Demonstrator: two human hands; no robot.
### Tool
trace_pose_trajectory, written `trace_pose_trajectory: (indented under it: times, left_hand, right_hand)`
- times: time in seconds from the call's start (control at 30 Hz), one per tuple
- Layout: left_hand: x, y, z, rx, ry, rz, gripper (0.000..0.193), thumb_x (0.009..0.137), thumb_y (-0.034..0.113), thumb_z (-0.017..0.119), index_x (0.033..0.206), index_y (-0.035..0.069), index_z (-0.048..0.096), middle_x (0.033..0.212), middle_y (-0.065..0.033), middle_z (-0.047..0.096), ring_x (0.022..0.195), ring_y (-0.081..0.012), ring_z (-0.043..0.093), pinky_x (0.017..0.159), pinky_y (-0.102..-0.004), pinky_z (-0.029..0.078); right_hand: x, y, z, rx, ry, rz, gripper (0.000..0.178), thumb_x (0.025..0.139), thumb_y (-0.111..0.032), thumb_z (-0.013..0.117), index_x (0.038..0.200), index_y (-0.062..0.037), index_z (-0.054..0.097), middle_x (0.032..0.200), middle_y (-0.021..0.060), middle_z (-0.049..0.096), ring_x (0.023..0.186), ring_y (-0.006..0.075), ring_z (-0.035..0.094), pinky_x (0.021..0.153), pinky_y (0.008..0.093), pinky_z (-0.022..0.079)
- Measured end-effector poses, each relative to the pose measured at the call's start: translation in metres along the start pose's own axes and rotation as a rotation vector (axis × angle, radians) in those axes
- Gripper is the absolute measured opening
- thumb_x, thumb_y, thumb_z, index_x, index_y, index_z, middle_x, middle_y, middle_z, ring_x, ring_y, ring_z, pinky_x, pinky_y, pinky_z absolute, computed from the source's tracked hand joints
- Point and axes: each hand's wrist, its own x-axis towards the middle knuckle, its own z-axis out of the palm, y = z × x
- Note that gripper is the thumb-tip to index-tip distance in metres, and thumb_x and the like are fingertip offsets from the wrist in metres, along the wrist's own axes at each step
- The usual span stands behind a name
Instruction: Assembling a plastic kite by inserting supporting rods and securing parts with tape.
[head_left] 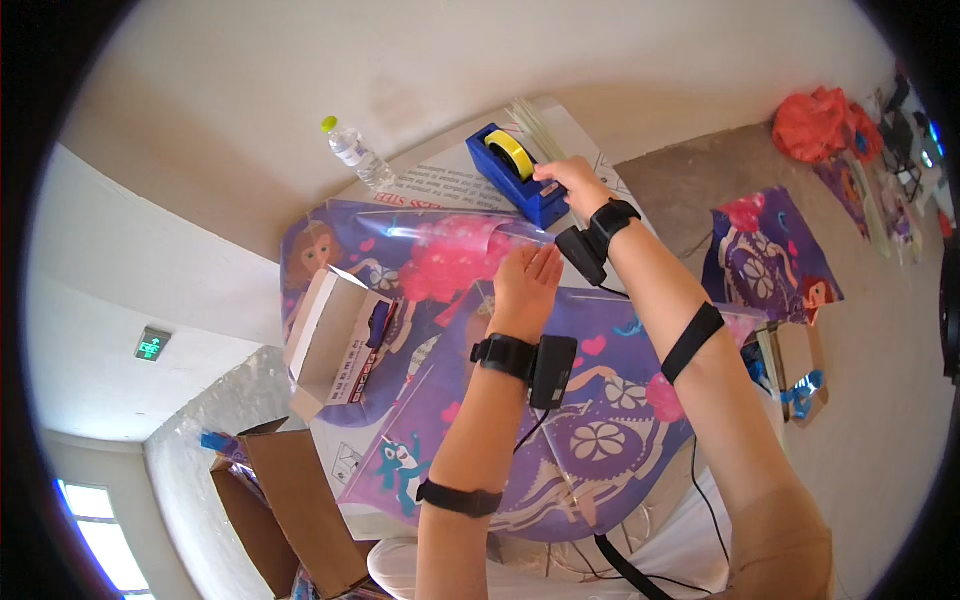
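Observation:
My left hand (528, 285) lies palm up with fingers stretched out on a purple printed sheet (480, 330) that looks like a thin kite with a rod along it. My right hand (575, 185) is at the near right end of a blue tape dispenser (545, 205), its fingers curled together. What they pinch is too small to make out. A yellow tape roll (510, 153) sits in the dispenser. Beyond my left fingertips, a clear film edge (520, 232) crosses a second purple printed sheet (345, 225) underneath. Black straps with small devices are on both wrists.
A water bottle (357, 155) stands at the table's far left edge, and thin pale rods (535, 128) lie behind the dispenser. An open white box (335, 335) rests on the sheets at left. Cardboard boxes (300, 505), another printed sheet (765, 250) and a red bag (815, 125) are around the table.

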Motion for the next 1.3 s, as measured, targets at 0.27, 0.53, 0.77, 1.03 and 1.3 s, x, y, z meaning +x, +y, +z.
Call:
trace_pose_trajectory:
  times: [0.27,0.53,0.77,1.03,1.3]
  left_hand:
    - [0.055,-0.007,0.032,-0.152,-0.247,0.005,0.066,0.095,0.029,0.043,0.144,-0.009,0.021,0.144,-0.0245,0.037,0.131,-0.0331,0.041,0.111,-0.0433,0.032]
    - [0.054,-0.001,0.026,-0.109,-0.172,0.025,0.064,0.093,0.026,0.049,0.143,-0.007,0.026,0.145,-0.0220,0.038,0.133,-0.0332,0.040,0.110,-0.0433,0.033]
    - [0.075,-0.022,0.036,0.155,-0.067,0.191,0.045,0.093,0.026,0.058,0.125,-0.003,0.046,0.132,-0.0163,0.053,0.124,-0.0296,0.049,0.096,-0.0390,0.042]
    - [0.095,-0.016,0.044,0.158,0.000,0.145,0.036,0.091,0.026,0.065,0.112,-0.003,0.056,0.116,-0.0159,0.061,0.108,-0.0256,0.059,0.079,-0.0310,0.049]
    - [0.115,-0.021,0.035,0.757,0.242,0.619,0.026,0.079,0.023,0.075,0.073,-0.001,0.071,0.067,-0.0057,0.067,0.058,-0.0176,0.063,0.057,-0.0337,0.048]
  right_hand:
    - [-0.013,-0.005,-0.018,-0.275,0.076,-0.046,0.022,0.076,-0.015,0.069,0.080,0.0063,0.068,0.077,0.0126,0.069,0.069,0.0213,0.065,0.055,0.0343,0.047]
    - [-0.227,-0.014,-0.094,-0.137,0.133,-0.005,0.022,0.089,-0.022,0.063,0.087,-0.0005,0.068,0.087,0.0055,0.067,0.087,0.0135,0.059,0.082,0.0288,0.042]
    - [-0.336,-0.011,-0.147,-0.080,0.219,0.160,0.016,0.092,-0.022,0.065,0.092,-0.0057,0.066,0.092,0.0021,0.065,0.091,0.0112,0.058,0.086,0.0276,0.042]
    - [-0.351,0.002,-0.155,-0.061,0.237,0.139,0.015,0.093,-0.019,0.064,0.084,-0.0063,0.062,0.086,0.0000,0.063,0.084,0.0087,0.057,0.079,0.0251,0.043]
    - [-0.350,0.022,-0.156,-0.203,0.224,0.096,0.018,0.094,-0.019,0.063,0.085,-0.0031,0.062,0.084,0.0006,0.063,0.082,0.0089,0.057,0.078,0.0245,0.043]
